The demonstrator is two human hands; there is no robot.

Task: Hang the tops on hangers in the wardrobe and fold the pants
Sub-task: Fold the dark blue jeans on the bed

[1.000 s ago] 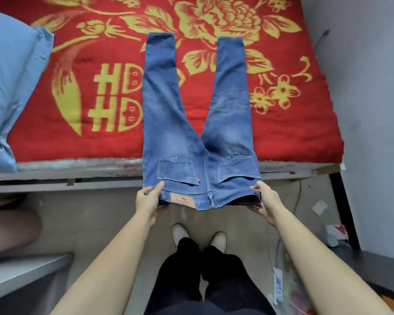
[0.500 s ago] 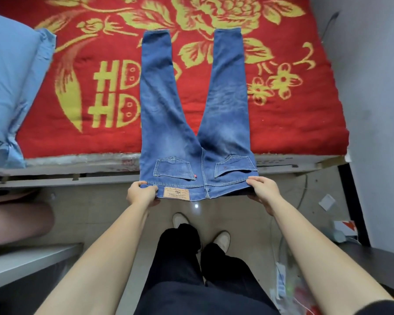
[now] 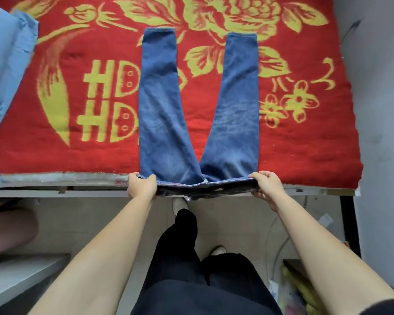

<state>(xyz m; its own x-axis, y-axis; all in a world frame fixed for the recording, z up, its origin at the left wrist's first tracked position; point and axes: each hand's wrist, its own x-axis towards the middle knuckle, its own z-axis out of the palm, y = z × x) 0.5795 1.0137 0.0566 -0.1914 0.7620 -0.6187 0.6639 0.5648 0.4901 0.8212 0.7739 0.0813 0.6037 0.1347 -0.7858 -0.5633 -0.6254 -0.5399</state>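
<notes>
Blue jeans point(image 3: 162, 114) lie on the red bedspread point(image 3: 305, 144) with both legs spread apart in a V, pointing away from me. The waist end sits at the bed's near edge, lifted so the back pockets are out of sight. My left hand point(image 3: 141, 184) grips the waistband's left corner. My right hand point(image 3: 267, 184) grips its right corner. Both thumbs lie on top of the denim.
A light blue pillow point(image 3: 2, 76) lies at the bed's left side. The grey bed frame edge point(image 3: 55, 181) runs across below the spread. A grey wall point(image 3: 382, 110) stands on the right, with clutter and cables on the floor point(image 3: 289, 285) at the lower right.
Both hands have raised the waistband up and toward the bed, so the pockets and leather patch that hung over the edge no longer show. The camera has moved closer.
</notes>
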